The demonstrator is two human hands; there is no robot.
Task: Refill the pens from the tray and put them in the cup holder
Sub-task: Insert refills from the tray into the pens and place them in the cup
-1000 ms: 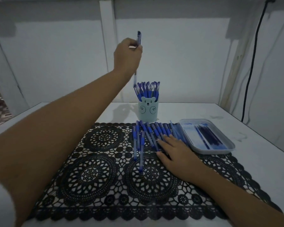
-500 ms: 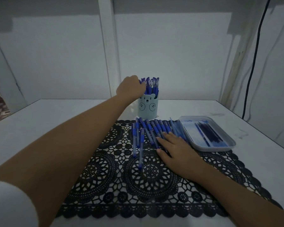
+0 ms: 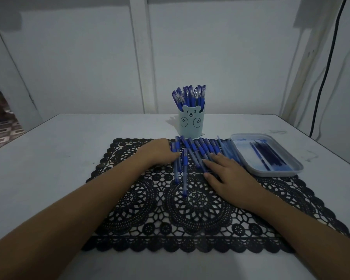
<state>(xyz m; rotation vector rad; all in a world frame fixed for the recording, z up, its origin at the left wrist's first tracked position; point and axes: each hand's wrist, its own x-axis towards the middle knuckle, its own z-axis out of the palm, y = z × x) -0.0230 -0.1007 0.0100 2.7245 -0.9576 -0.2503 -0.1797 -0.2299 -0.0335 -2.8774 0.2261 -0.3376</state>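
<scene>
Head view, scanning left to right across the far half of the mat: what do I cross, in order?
Left hand → loose pens → tray → black cable on the wall. The right hand and the cup holder overlap the pens, so they are left out.

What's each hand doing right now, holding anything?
Left hand: at the leftmost pens; grip cannot be told.
Right hand: open, resting flat on the pen row.

Your only view: head camera, wide-angle, facing forward-down; left hand (image 3: 156,151) and right hand (image 3: 228,176) near, mid-frame; surface (image 3: 69,150) beyond them reaches wall (image 3: 85,67).
</scene>
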